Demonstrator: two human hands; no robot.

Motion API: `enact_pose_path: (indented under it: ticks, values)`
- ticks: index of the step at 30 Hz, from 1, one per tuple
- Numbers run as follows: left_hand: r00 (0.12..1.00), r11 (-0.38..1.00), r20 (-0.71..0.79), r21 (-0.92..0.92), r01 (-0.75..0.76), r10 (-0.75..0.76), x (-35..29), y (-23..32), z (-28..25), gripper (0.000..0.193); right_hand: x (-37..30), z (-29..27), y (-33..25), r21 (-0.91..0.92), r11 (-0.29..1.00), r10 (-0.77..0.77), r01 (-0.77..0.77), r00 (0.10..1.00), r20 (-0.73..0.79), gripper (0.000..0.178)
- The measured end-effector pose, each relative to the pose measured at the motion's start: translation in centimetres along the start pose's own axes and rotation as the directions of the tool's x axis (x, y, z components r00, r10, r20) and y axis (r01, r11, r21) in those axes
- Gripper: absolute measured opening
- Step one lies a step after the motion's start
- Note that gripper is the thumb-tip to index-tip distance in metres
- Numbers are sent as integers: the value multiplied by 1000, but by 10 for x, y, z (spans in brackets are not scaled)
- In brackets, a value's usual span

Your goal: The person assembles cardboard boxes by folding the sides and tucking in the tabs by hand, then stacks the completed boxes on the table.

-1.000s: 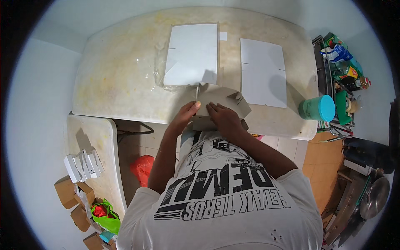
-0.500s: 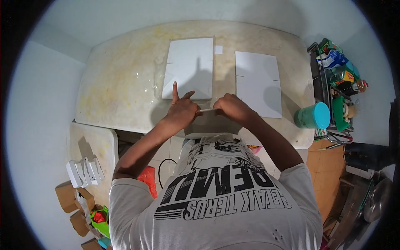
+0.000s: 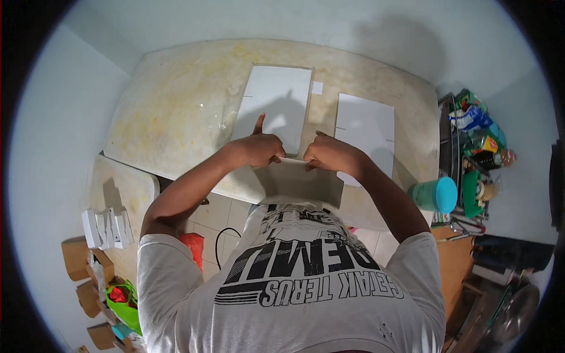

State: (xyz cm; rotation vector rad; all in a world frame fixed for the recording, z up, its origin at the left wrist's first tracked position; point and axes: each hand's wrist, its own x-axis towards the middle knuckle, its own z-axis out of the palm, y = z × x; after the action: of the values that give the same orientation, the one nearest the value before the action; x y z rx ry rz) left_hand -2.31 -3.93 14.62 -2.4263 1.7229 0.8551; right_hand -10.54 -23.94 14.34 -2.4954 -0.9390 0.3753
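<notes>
Between my hands is a stiff pale sheet (image 3: pixel 301 181), its face in shadow and its upper edge toward the table. My left hand (image 3: pixel 260 149) pinches that edge, with one finger sticking up. Close beside it, my right hand (image 3: pixel 332 155) grips the same edge with curled fingers. Just beyond the hands lies a white board or stack of sheets (image 3: pixel 281 85), with a short dark mark at its left edge. Another white sheet (image 3: pixel 368 120), marked on both side edges, lies to the right, partly behind my right hand.
A small white paper piece (image 3: pixel 317 87) rests on the stained table (image 3: pixel 170 88). A green tub with a turquoise lid (image 3: pixel 445 195) stands at the right edge, near a rack (image 3: pixel 445 126) of packets and bottles. White folded pieces (image 3: pixel 106 228) sit on a lower surface at left.
The view has shifted, so the table appears lower. My left hand's spread fingers have mostly folded in. More of the held sheet's shaded face now shows below my hands.
</notes>
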Motion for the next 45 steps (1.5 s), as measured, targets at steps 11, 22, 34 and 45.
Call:
enact_pose_path:
  ticks: [11, 22, 34, 45]
  values:
    - [790, 272, -498, -865, -422, -359, -26, -29, 74, 68, -10, -72, 2, 261, 857, 511, -445, 803, -306, 22]
    - [807, -264, 247, -957, 117, -536, -22, -84, 159, 45, 44, 71, 21, 7, 763, 614, -646, 722, -319, 28]
    - [633, 357, -161, -914, 193, -757, -30, -121, 178, 32, 101, 129, 58, 766, 300, 951, -568, 241, -193, 66]
    - [593, -23, -26, -997, -74, -805, -6, -102, 190, 23, 117, 40, -64, 376, 467, 878, -800, 471, -88, 39]
